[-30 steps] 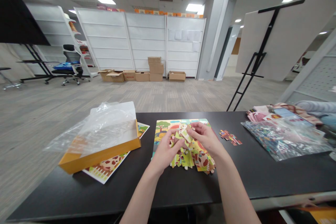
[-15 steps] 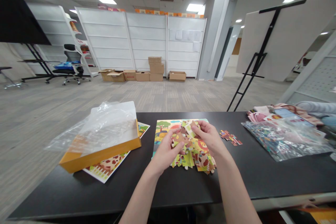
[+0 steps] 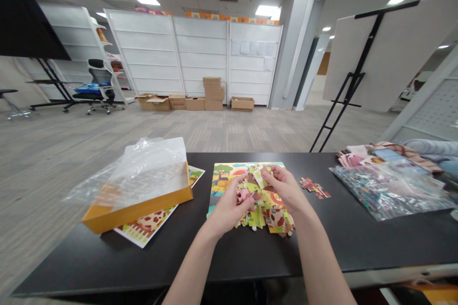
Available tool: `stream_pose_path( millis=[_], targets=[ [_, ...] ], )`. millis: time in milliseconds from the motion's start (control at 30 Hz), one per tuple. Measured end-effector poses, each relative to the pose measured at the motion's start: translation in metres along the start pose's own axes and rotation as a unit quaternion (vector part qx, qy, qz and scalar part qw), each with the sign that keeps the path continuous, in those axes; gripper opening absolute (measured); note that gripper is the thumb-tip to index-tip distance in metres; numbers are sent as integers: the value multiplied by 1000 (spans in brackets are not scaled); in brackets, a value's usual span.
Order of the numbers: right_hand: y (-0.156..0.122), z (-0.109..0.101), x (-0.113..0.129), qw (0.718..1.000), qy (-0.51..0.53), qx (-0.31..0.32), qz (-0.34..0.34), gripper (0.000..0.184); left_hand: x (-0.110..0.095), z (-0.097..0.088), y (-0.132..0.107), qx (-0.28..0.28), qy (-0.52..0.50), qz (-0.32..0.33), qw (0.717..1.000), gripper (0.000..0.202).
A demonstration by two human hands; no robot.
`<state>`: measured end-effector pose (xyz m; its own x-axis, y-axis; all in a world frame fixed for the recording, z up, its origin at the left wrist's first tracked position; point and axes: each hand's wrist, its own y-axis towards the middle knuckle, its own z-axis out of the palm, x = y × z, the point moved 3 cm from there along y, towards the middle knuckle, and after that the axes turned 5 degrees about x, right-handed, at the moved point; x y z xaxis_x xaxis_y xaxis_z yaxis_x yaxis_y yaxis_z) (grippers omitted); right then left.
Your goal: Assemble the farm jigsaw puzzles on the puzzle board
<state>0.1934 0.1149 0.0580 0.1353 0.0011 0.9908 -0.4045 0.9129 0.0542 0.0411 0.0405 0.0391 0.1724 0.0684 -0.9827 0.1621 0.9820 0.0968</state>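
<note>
A colourful jigsaw picture board (image 3: 226, 174) lies flat on the black table (image 3: 250, 252), with a heap of loose puzzle pieces (image 3: 266, 213) on its near half. My left hand (image 3: 229, 206) hovers over the heap, fingers curled around brown and pink pieces. My right hand (image 3: 284, 188) is beside it, pinching a pale yellow-green puzzle piece (image 3: 260, 178) between thumb and fingers. The two hands almost touch above the board.
A yellow box lid (image 3: 132, 209) holding a crumpled clear plastic bag (image 3: 146, 167) rests on a printed sheet (image 3: 143, 231) at the left. A few joined pieces (image 3: 314, 187) lie right of the board. A clear bag of pieces (image 3: 386, 188) and folded cloth (image 3: 386, 151) sit far right.
Both hands shifted slightly away from me over the heap. The right hand turned its pale piece and the left hand gathered brown and pink pieces.
</note>
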Motion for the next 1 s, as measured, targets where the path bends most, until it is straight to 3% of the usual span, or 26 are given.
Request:
stream_pose_path(
  millis=[100,400,533,600,700,867,1000],
  targets=[
    [-1,-6,4,999,27,-32,-10,46,-3,1,1,-4,-35,-3,999,64],
    [-2,24,1,994,-43,95,-4,39,-7,-1,-4,-28,-41,-9,999,79],
    [-4,16,6,992,-70,100,-23,36,-7,0,-5,-20,-46,-6,999,77],
    [-9,-4,13,994,-81,59,-33,37,-8,1,-5,-7,-60,1,998,77],
    [-23,-53,23,988,-141,-50,-29,45,-6,2,-4,7,-45,1,999,79],
    [-58,-147,21,940,-260,-223,5,52,-6,-1,-3,11,16,3,1000,70],
    [-72,-193,2,927,-295,-221,74,38,-10,-1,-5,12,43,10,999,64]
  ],
)
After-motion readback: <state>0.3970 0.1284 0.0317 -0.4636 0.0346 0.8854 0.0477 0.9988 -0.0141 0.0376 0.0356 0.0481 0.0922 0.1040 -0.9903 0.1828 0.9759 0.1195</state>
